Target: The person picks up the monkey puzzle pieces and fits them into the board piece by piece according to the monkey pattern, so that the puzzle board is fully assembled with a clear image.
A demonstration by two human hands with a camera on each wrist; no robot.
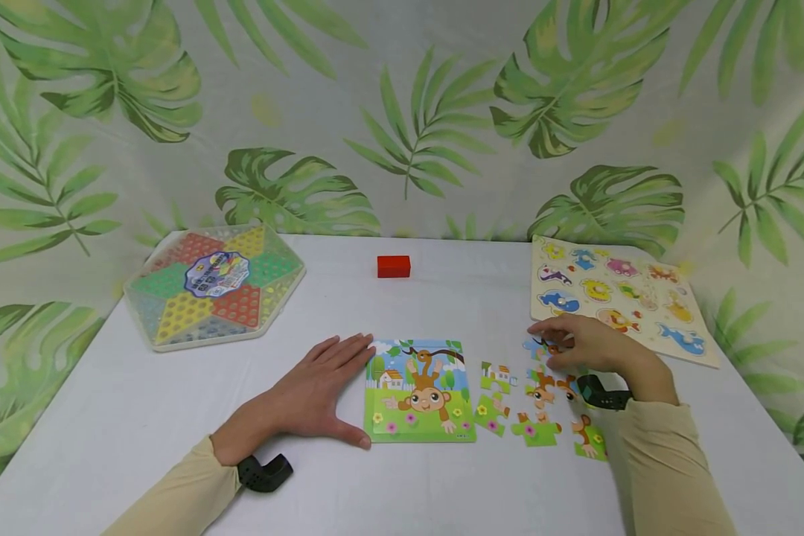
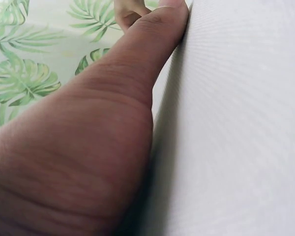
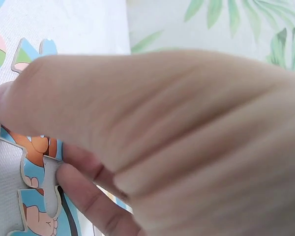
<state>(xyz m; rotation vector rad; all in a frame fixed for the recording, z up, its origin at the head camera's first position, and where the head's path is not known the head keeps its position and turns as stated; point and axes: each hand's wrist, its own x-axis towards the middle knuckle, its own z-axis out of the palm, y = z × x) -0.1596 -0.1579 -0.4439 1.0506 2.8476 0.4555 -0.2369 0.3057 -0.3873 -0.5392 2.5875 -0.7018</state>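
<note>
A square monkey picture board (image 1: 418, 391) lies flat on the white table, showing a monkey hanging from a branch. My left hand (image 1: 318, 394) rests flat along its left edge, fingers spread and straight, thumb tip at the lower left corner. To the board's right lie several loose jigsaw pieces (image 1: 536, 432) with parts of the same monkey scene. My right hand (image 1: 586, 346) is over the top of this group. Its thumb and bent fingers pinch a blue and orange jigsaw piece (image 3: 37, 150), with other pieces close around it. The left wrist view shows mostly the left thumb (image 2: 137, 54) against the tablecloth.
A hexagonal Chinese checkers box (image 1: 217, 286) lies at the back left. At the back middle sits a small red block (image 1: 393, 266). A wooden sea-animal peg puzzle (image 1: 616, 290) lies behind the right hand. Leaf-patterned cloth (image 1: 429, 126) hangs along the table's back edge.
</note>
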